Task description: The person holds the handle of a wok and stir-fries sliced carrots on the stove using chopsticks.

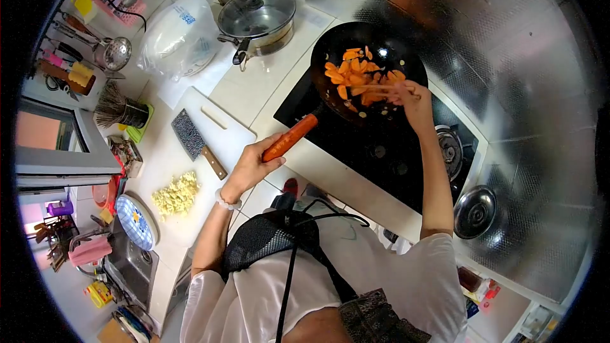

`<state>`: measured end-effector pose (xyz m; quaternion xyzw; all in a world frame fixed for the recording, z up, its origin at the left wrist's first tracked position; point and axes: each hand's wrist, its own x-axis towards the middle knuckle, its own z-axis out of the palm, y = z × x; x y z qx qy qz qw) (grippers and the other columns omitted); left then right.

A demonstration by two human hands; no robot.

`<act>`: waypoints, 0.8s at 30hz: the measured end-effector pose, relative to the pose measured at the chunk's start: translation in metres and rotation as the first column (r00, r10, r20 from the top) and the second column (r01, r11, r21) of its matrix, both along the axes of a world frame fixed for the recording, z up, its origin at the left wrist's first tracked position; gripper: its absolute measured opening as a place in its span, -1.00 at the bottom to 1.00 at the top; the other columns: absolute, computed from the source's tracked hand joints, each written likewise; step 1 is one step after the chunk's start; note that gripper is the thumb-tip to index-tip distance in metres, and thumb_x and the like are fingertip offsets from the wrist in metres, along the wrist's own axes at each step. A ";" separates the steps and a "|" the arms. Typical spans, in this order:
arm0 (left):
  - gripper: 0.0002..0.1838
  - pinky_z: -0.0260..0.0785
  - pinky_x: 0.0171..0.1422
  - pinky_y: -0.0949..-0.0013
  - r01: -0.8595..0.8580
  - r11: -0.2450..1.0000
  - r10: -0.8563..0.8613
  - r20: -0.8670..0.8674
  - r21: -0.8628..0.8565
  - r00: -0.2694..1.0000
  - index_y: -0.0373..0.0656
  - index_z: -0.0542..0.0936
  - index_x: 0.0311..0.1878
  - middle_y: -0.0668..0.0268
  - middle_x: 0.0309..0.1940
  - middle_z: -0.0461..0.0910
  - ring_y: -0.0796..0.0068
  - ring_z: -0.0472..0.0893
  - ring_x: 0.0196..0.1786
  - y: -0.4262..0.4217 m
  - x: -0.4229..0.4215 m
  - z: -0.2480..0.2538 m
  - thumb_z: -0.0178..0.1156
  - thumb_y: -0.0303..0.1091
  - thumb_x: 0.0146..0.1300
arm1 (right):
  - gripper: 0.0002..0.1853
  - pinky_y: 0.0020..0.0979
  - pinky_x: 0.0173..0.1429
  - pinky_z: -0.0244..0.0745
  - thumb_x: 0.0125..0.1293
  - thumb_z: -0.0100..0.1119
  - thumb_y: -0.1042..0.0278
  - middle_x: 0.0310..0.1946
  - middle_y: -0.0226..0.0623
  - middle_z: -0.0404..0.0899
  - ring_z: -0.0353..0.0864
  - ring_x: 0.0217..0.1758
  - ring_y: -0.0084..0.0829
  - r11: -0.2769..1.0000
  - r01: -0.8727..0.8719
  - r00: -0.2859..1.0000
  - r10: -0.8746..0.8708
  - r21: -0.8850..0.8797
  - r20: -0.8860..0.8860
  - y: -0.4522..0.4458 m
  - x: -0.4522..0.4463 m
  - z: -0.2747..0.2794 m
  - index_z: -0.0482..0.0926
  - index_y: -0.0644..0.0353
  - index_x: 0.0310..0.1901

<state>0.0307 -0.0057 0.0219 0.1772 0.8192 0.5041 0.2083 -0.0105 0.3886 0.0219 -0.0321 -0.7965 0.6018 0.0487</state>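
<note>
My left hand (253,166) is wrapped round the reddish-brown handle (291,137) of a black wok (400,51). The wok sits on the black cooktop (356,152), tilted in my view. Orange carrot slices (356,76) lie in it, with a few small pale bits around them. Wooden chopsticks (373,89) are gripped in my right hand (414,101), their tips among the carrots. The fingers of that hand are slightly blurred, just above the wok's right side.
Left of the cooktop, a white cutting board (238,130) bears a cleaver (189,134) and pale yellow chopped pieces (176,195). A blue-patterned plate (152,232) stands by the sink (141,273). A lidded pot (273,41) is behind. A round dark lid (475,211) is at right.
</note>
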 end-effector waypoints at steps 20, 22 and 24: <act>-0.40 0.33 0.18 0.46 0.009 1.000 -0.009 0.070 -0.001 0.997 -0.31 0.36 0.30 0.15 0.03 0.58 0.52 0.50 0.02 -0.002 -0.001 0.001 0.29 -0.44 0.19 | -0.69 -0.54 -0.39 0.54 0.41 0.09 0.21 -0.44 -0.25 0.63 0.62 -0.50 -0.52 0.917 0.398 0.909 -0.395 -0.004 -0.134 0.035 0.025 0.056 0.57 0.37 -0.22; -0.40 0.32 0.19 0.46 -0.009 1.000 0.007 0.088 0.022 0.996 -0.31 0.36 0.30 0.15 0.03 0.57 0.53 0.49 0.03 -0.001 -0.001 0.002 0.29 -0.44 0.19 | -0.66 -0.55 -0.41 0.53 0.40 0.09 0.16 -0.45 -0.25 0.63 0.62 -0.51 -0.52 0.861 0.481 0.876 -0.466 0.164 -0.123 0.054 0.027 0.060 0.58 0.37 -0.21; -0.39 0.33 0.19 0.46 -0.007 1.000 0.006 0.097 0.014 0.995 -0.31 0.36 0.30 0.15 0.02 0.58 0.52 0.49 0.02 0.000 -0.002 0.005 0.29 -0.44 0.18 | -0.63 -0.54 -0.42 0.55 0.39 0.10 0.12 -0.44 -0.23 0.63 0.62 -0.51 -0.51 0.887 0.440 0.898 -0.433 0.139 -0.076 0.059 0.029 0.048 0.58 0.37 -0.21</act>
